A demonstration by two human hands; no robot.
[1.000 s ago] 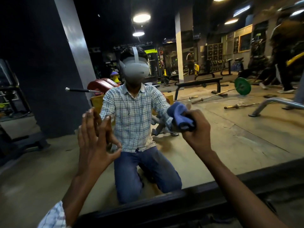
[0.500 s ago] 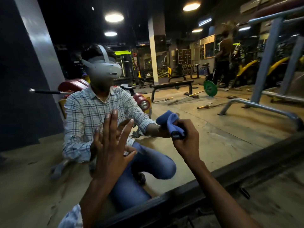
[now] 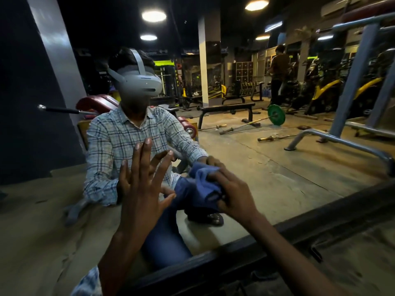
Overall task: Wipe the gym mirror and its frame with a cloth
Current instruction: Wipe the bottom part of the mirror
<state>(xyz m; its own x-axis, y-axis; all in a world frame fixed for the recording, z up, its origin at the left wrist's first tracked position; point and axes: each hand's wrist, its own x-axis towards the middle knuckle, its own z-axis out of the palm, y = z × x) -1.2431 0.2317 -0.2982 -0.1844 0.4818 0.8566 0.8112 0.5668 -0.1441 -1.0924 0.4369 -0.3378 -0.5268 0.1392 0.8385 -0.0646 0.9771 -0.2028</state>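
A large gym mirror (image 3: 277, 180) fills the view, with a dark frame (image 3: 310, 218) running along its bottom edge. My right hand (image 3: 233, 193) grips a bunched blue cloth (image 3: 205, 182) and presses it against the lower middle of the glass. My left hand (image 3: 143, 184) is flat against the glass with fingers spread, to the left of the cloth. The mirror shows a kneeling person in a checked shirt and jeans wearing a headset.
The reflection shows a gym floor with a bench (image 3: 224, 110), a barbell with a green plate (image 3: 276, 117), loose bars, a grey machine frame (image 3: 346, 99) at the right and a standing person (image 3: 277, 71) far back. Bare floor (image 3: 352, 263) lies below the frame.
My right hand has dragged the cloth down and left across the glass toward the frame. The view has swung to the right, and my left hand stays flat on the mirror.
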